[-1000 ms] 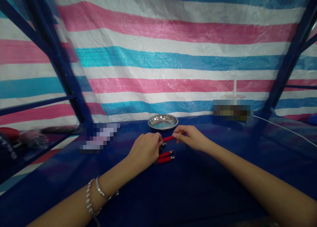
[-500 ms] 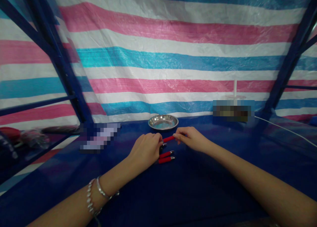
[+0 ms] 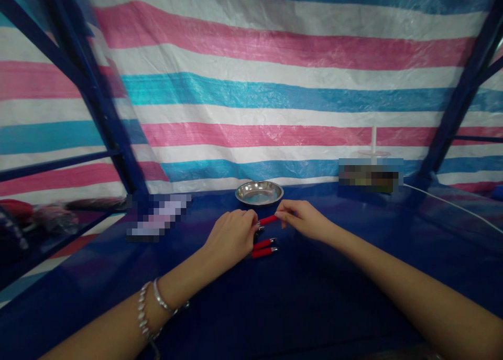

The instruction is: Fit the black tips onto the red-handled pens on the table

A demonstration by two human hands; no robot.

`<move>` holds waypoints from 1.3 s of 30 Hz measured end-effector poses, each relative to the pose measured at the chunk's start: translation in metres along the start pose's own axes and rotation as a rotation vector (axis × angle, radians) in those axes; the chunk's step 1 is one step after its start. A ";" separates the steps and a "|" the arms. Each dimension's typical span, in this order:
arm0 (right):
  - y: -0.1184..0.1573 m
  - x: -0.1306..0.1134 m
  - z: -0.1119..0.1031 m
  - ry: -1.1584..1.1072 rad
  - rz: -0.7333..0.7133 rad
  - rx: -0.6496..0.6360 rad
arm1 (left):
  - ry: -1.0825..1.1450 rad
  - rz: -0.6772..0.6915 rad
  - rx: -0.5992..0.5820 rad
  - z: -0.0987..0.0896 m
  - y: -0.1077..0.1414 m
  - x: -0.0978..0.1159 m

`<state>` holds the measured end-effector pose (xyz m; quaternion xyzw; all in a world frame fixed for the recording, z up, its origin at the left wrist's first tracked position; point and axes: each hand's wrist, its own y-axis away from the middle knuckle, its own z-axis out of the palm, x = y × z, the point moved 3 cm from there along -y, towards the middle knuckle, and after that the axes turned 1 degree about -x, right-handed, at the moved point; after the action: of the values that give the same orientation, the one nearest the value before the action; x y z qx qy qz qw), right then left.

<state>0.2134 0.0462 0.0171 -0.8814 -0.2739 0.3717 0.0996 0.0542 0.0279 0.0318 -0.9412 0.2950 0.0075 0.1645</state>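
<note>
Between my two hands is a red pen [image 3: 268,220], held slightly tilted above the blue table. Its left end is in the fingers of my left hand [image 3: 234,236], closed with the palm down. The fingertips of my right hand [image 3: 301,217] pinch its right end. Under my left hand lie more pens: a red pen [image 3: 264,244], another red pen [image 3: 264,252] nearest to me, and a dark one [image 3: 259,230] only partly visible. My left hand hides their left ends. Just beyond the hands stands a shallow round metal dish [image 3: 259,193].
The blue table [image 3: 314,297] has a blurred flat item [image 3: 159,218] at left and a blurred container with a straw [image 3: 371,174] at back right. A white cable [image 3: 451,203] runs off right. Blue metal posts [image 3: 94,103] and a striped tarp [image 3: 275,98] stand behind.
Almost nothing differs. Both hands keep their hold on the red pen, and the view has shifted very slightly.
</note>
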 end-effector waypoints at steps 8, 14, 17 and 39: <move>0.001 -0.001 0.000 0.035 0.009 0.009 | 0.025 0.004 0.000 0.001 0.001 0.002; 0.001 -0.002 0.001 0.060 0.026 0.004 | 0.036 0.012 -0.010 -0.001 0.001 0.003; 0.001 0.000 0.001 0.056 0.035 -0.004 | 0.041 0.013 -0.005 0.000 0.001 0.003; -0.001 0.005 -0.006 0.069 0.080 0.044 | 0.094 0.115 -0.038 0.003 0.003 0.006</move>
<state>0.2198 0.0493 0.0186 -0.9016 -0.2268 0.3507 0.1132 0.0573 0.0232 0.0273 -0.9250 0.3557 -0.0217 0.1318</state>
